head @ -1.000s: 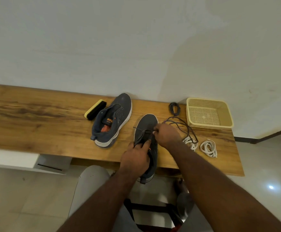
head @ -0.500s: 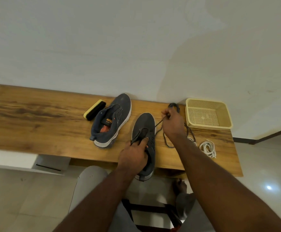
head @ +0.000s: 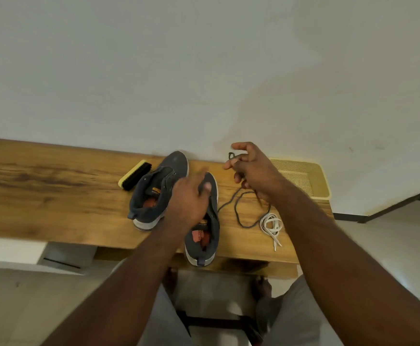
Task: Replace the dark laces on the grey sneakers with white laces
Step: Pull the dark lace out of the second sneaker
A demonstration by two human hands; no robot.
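Both grey sneakers sit on the wooden bench top (head: pixel 54 196). The near sneaker (head: pixel 207 236) lies w/ its heel at the front edge, eyelets look bare; the far sneaker (head: pixel 164 181) is just beside it to the left, also w/o laces as far as the view shows. Left hand (head: pixel 189 201) is over the near sneaker's tongue area, fingers curled at it, but motion blur means a firm grip vs. a touch can't be told. Right hand (head: pixel 251 171) is raised above the bench, some fingers spread, others pinching the dark lace (head: pixel 239 213), which trails down in loose loops to the wood. The white lace (head: pixel 270 224) lies coiled right of the near sneaker, touching the dark loop. A brush (head: pixel 135 174) sits left of the far sneaker; a cream basket (head: pixel 319 186) is at the right end.

Judgement: laces are light, limp, tangle-prone; best taken by the stiff tip for threading. Sneaker is soft-sided, light, so it probably needs steadying at the collar or tongue.
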